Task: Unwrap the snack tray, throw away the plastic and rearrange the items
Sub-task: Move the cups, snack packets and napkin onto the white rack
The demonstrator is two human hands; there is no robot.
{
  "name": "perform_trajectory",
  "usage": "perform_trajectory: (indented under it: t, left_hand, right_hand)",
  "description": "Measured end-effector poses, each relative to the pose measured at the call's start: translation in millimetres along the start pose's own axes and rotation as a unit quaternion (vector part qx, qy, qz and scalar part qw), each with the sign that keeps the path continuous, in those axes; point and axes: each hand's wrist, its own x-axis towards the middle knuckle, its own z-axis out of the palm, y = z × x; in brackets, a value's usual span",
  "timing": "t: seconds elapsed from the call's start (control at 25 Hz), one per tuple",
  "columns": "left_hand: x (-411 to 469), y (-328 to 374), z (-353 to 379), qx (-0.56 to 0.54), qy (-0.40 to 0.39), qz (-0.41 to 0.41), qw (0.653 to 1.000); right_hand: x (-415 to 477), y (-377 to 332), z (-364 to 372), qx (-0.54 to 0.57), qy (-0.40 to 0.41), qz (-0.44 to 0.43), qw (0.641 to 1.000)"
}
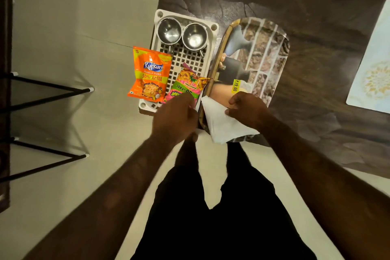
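Note:
A white perforated tray [207, 53] lies on the dark patterned surface. Two steel cups [169, 30] [195, 35] stand at its far end. An orange Kurkure packet [150, 75] rests on its left edge. A pink and green snack packet [186, 85] lies near its middle. To the right sits a printed tray [267, 48] with a brick picture and a yellow price sticker [236, 86]. My left hand [174, 118] reaches over the near end of the pink packet. My right hand [248, 110] grips a white tissue [220, 124] lying on the printed tray's near end.
A black metal rack frame [46, 88] stands at the left on the pale floor. A light patterned mat [371, 74] lies at the right edge of the dark surface. My legs in dark clothing fill the bottom middle.

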Motion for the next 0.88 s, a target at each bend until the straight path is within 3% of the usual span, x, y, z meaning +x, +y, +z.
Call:
perform_trajectory:
  t: [0.08,0.16,0.36,0.52,0.6,0.68,0.76,0.88]
  left_hand:
    - [-18.8,16.0,36.8,-0.003,-0.144,-0.04,0.989]
    - [-34.7,26.2,71.4,-0.017,-0.194,-0.072,0.978]
    - [-41.8,34.3,99.4,-0.146,-0.104,-0.184,0.966]
    - [-41.0,30.9,91.3,-0.195,-0.034,-0.245,0.949]
    - [-37.9,29.5,85.5,-0.292,-0.024,-0.278,0.915]
    - [-36.0,30.4,82.5,-0.435,-0.072,-0.276,0.854]
    - [-40.1,31.7,83.1,-0.52,-0.101,-0.261,0.807]
    - [-40.9,32.0,92.7,-0.534,-0.103,-0.257,0.799]
  right_hand:
    - [-2.8,7.1,4.0,-0.024,-0.012,-0.04,0.999]
    - [-2.3,9.9,8.8,-0.033,-0.021,-0.068,0.997]
    - [3.3,5.0,16.4,-0.019,-0.032,-0.126,0.991]
    - [-2.8,1.0,5.2,0.081,-0.076,-0.092,0.99]
    - [-10.6,3.8,-4.5,0.192,-0.109,-0.068,0.973]
    - [-18.4,6.6,-11.9,0.284,-0.145,-0.054,0.946]
    - [-22.9,5.1,-12.4,0.314,-0.163,-0.054,0.934]
    - [-19.0,-0.9,-5.4,0.292,-0.15,-0.047,0.944]
